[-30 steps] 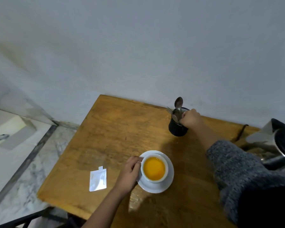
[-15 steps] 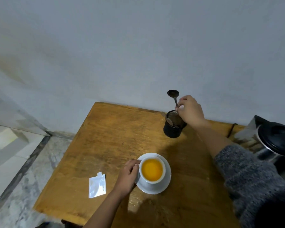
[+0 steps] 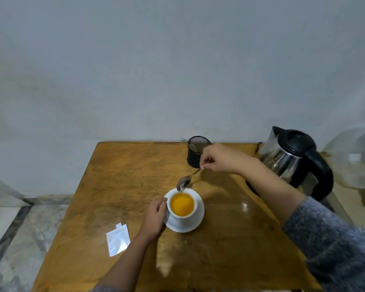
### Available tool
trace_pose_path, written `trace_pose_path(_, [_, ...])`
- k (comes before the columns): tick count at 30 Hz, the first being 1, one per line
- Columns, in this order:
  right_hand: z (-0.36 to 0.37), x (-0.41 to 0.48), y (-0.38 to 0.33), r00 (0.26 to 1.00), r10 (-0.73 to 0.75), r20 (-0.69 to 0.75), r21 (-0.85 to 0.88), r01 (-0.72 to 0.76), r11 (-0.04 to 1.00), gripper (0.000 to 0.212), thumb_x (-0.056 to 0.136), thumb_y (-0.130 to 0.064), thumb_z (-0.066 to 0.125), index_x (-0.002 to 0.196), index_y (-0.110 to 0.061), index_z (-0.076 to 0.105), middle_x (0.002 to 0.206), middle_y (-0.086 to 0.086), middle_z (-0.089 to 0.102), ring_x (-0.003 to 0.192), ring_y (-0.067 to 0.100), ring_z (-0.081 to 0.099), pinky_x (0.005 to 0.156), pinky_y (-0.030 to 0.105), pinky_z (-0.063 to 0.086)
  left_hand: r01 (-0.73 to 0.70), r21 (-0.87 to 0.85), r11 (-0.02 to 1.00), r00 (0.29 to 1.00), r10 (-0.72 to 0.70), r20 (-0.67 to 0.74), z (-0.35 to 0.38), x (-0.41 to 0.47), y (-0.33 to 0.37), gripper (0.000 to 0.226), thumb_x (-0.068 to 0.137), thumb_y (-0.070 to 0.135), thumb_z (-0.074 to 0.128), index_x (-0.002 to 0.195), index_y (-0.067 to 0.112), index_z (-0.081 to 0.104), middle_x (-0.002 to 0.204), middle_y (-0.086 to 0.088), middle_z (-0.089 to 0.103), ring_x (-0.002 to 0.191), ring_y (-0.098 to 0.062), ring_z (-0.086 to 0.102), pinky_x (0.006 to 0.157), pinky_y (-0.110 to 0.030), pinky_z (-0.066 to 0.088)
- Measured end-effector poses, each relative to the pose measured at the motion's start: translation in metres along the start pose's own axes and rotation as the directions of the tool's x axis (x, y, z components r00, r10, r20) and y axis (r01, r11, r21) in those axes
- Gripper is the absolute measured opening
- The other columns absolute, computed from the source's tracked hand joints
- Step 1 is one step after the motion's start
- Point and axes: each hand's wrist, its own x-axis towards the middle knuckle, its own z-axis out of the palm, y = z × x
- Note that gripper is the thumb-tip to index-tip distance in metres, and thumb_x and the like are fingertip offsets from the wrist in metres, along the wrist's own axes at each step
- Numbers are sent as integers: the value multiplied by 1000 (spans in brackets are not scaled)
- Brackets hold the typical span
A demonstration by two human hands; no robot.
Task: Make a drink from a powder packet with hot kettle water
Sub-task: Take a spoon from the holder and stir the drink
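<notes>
Above cup (image 3: 182, 205), spoon (image 3: 184, 183) now out of holder (image 3: 196, 151), right hand (image 3: 218, 158)

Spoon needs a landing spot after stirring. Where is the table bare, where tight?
Bare: wide strip of table left of the black holder, above the packet; also the near right patch below the right hand. Tight: back right, between holder, kettle and saucer.
</notes>
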Motion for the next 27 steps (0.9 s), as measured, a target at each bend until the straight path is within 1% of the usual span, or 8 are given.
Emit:
trace_pose_path(4, [23, -12, -6, 997, -5, 78, -99, 13, 995, 15, 85, -9, 55, 83, -7, 70, 90, 1, 47, 85, 23, 55, 74, 41, 49, -6, -9, 1000, 1000, 6, 22, 0, 5, -4, 28, 95, 21, 38, 102, 13, 64, 107, -10, 63, 100, -22, 56, 85, -32, 41])
trace_pose_path(7, [39, -12, -13, 997, -14, 72, -88, 20, 996, 15, 83, -5, 51, 77, -6, 65, 88, 7, 53, 80, 27, 56, 69, 42, 50, 2, -4, 1000, 999, -1, 40, -1, 8, -5, 25, 95, 15, 40, 100, 14, 64, 108, -12, 63, 100, -22, 55, 84, -29, 38])
trace_pose_path(10, [54, -7, -22, 999, -3, 47, -4, 3, 1000, 16, 80, -3, 51, 83, -7, 67, 87, 12, 66, 80, 28, 62, 65, 39, 52, 8, -9, 1000, 998, -7, 66, -2, 6, -3, 22, 96, 16, 39, 97, 20, 60, 107, -10, 60, 99, -20, 53, 84, -29, 37])
trace_pose_path(17, [77, -3, -31, 1000, -24, -7, 237, 25, 971, 7, 87, -8, 62, 91, -10, 67, 91, 2, 66, 84, 12, 60, 71, 24, 51, 11, -40, 999, 996, -8, 92, -6, 9, -1, 33, 94, 12, 40, 78, 35, 57, 98, -3, 59, 90, -12, 51, 76, -23, 39])
trace_pose_path(19, [76, -4, -33, 997, -65, 40, 200, 55, 978, 8, 89, -9, 58, 91, -11, 66, 90, 1, 63, 83, 12, 57, 69, 21, 46, 4, -29, 1000, 996, -1, 91, -6, 10, -2, 29, 95, 13, 40, 82, 31, 60, 99, -5, 59, 95, -17, 52, 81, -29, 41])
trace_pose_path(21, [75, -4, -35, 990, -106, 94, 126, 94, 988, 9, 90, -9, 54, 91, -10, 63, 90, 3, 62, 84, 18, 57, 70, 30, 46, 9, -12, 1000, 996, -8, 93, -5, 10, -5, 23, 95, 14, 40, 93, 22, 61, 107, -10, 60, 99, -21, 52, 87, -33, 41])
trace_pose_path(24, [72, -5, -40, 974, -151, 167, 20, 149, 989, 10, 90, -6, 49, 90, -9, 59, 89, 9, 62, 84, 26, 56, 69, 38, 45, 12, -11, 1000, 995, -11, 96, -5, 10, -7, 22, 96, 16, 38, 99, 18, 60, 109, -11, 59, 99, -21, 52, 87, -33, 40])
trace_pose_path(27, [70, -6, -44, 962, -159, 222, -54, 175, 983, 12, 90, -5, 47, 86, -11, 56, 85, 8, 58, 76, 22, 49, 65, 35, 39, 4, -9, 1000, 995, -3, 97, -4, 10, -6, 22, 96, 15, 38, 98, 19, 59, 108, -10, 58, 99, -21, 51, 86, -32, 38])
